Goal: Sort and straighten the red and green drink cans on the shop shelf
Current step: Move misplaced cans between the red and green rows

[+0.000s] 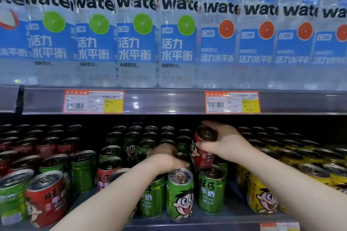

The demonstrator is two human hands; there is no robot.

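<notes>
Right hand (223, 144), raised, grips a red can (201, 157); left hand (165, 159) sits lower, palm down.

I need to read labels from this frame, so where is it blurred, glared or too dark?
Head view: water bottles blur toward both sides, sharpest mid-frame; glare spots on the shelf rail, price tags mostly illegible; rear cans sink into shadow under the shelf; the red can in the right hand is slightly smeared.

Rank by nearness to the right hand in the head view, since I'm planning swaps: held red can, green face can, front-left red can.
1. Held red can, gripped by the right hand.
2. Green face can, front centre, below.
3. Front-left red can, far left.
</notes>
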